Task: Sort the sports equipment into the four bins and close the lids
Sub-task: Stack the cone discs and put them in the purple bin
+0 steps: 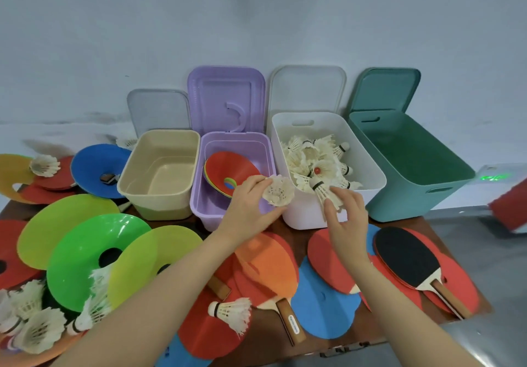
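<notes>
Shuttlecocks, two of them, are in the hands at mid-frame, right at the near rim of the white bin [370, 164]; left hand [248, 204] pinches one shuttlecock [278, 191] by its feather skirt, fingers curled round it, the skirt's open mouth turned toward the camera, sitting over the gap between purple bin [199, 204] and white bin; right hand [346, 215] grips a second shuttlecock [323, 191] by the feathers, cork end with its black band pointing up and away, long axis tilted toward the white bin's interior.

Key relation: white bin lies directly ahead of and just above both hands in the frame; right hand's shuttlecock already overlaps the near wall, so it looks the nearer to a drop; left hand's needs a short carry toward frame right to clear the purple bin's rim.

Outward: white bin already holds a heap of shuttlecocks; purple bin holds stacked flat cones, red on top; beige bin [148, 192] and green bin [427, 192] look empty; all four lids stand open behind.

Loose on the bench: one shuttlecock [231, 311] at lower centre, a cluster at lower left, paddles [407, 261] at lower right, cones [85, 264] at left.

Judgement: sorting well short of done; lids not yet closed.
</notes>
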Available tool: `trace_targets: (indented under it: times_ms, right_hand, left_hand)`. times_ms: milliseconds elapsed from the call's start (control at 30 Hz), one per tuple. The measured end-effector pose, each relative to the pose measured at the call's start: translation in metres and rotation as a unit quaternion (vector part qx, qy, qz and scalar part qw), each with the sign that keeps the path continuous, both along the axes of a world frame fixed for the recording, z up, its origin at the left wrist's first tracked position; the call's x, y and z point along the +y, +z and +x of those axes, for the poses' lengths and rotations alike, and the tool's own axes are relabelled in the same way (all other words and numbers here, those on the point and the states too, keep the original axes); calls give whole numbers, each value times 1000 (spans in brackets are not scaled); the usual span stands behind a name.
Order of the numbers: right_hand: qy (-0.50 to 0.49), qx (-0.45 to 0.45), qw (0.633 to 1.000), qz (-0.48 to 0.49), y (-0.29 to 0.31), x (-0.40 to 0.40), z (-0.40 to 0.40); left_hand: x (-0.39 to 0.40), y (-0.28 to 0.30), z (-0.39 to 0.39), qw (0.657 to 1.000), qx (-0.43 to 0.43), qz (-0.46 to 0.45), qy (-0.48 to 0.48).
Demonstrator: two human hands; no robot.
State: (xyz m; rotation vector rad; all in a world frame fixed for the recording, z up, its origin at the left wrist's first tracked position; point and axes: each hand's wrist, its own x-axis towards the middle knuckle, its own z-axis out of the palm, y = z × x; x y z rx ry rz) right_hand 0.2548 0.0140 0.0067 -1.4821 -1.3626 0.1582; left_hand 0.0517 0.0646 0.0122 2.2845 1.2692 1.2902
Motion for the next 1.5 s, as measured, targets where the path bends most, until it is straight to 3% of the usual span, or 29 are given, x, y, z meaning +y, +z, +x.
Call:
trace_targets:
  times_ms: [100,200,433,500,633,733,833,1000,1200,1367,1500]
  right_hand:
    - [-35,16,999,-9,10,21,12]
    - [-43,-28,998,-42,12,44,28]
    - [6,-78,995,-61,16,91,63]
    - [11,-126,985,-117,11,100,75]
    - [37,-194,964,-176,7,106,92]
    - [25,-256,941,-221,10,111,103]
    - [55,-265,945,-183,13,110,115]
    - [64,-291,939,-171,1,92,137]
    - [84,-288,934,-194,-4,84,141]
    - [102,-220,968,-65,-6,64,130]
    - [167,-172,970,-26,-17,48,113]
  left_hand:
    - [20,14,17,1000,-6,1,-2]
    - [40,26,40,1000,-16,-8,-10]
    - [74,36,82,999,-40,-26,-12]
    - [83,32,90,999,-6,-35,-25]
    - [88,21,104,982,167,-85,-36]
    - [83,19,117,971,207,-108,-41]
    - [73,13,125,959,242,-145,-31]
    - [53,1,131,938,327,-103,44]
    - [27,0,130,952,262,-105,119]
    - [1,-7,111,944,229,-134,197]
    - [-24,-21,87,923,227,-188,245]
